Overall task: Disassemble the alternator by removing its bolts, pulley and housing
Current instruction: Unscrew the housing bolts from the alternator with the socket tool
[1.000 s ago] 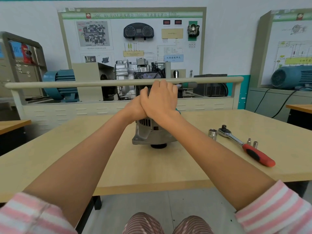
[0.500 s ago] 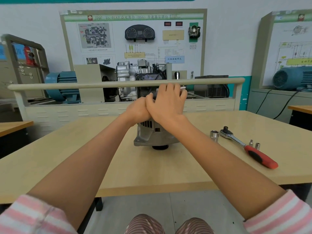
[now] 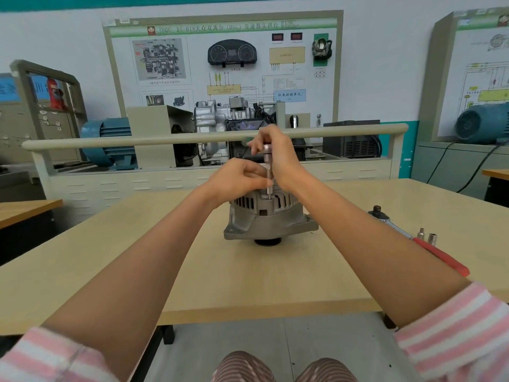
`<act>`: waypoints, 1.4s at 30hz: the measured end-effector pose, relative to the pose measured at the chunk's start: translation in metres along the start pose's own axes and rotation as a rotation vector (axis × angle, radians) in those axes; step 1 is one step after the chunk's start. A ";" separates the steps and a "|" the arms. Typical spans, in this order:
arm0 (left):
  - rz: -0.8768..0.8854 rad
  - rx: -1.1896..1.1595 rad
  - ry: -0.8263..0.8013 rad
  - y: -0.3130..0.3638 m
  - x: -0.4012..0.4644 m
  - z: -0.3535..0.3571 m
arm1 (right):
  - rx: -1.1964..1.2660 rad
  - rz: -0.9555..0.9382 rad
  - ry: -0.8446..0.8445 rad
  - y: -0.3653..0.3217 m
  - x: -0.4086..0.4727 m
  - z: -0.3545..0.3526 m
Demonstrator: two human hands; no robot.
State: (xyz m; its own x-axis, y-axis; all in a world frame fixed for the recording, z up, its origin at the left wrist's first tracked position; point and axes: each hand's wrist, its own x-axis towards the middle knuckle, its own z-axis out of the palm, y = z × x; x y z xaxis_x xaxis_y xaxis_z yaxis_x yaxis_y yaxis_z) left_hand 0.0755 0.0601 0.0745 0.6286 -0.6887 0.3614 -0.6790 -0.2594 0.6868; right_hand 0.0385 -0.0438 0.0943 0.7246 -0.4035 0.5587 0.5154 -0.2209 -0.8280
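1. Both forearms stretch forward, bare, with pink-striped sleeves pushed up near the elbows.
2. The left hand [image 3: 239,177] sits lower, fingers curled, its fingertips pinching a thin upright metal shaft [image 3: 268,172].
3. The right hand [image 3: 278,155] is raised above it, fingers curled round the shaft's top.
4. The two hands meet, nearly touching.

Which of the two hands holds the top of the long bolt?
The right hand: it pinches the bolt at its head, above the left hand, which pinches the shank just over the alternator.
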 end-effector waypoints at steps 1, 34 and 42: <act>-0.004 -0.011 -0.009 0.000 0.001 -0.001 | 0.143 0.043 -0.024 -0.001 0.003 0.000; 0.015 0.024 -0.067 0.001 0.003 -0.002 | -0.009 -0.067 -0.022 0.003 0.004 -0.004; 0.013 0.016 -0.015 0.001 0.003 -0.003 | -0.601 -0.313 0.067 0.008 -0.007 0.000</act>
State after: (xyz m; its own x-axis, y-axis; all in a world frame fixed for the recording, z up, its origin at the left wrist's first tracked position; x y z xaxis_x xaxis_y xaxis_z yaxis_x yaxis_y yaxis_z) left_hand 0.0777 0.0596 0.0778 0.6140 -0.7018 0.3611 -0.6934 -0.2610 0.6717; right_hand 0.0369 -0.0430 0.0838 0.5429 -0.2903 0.7880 0.3380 -0.7835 -0.5214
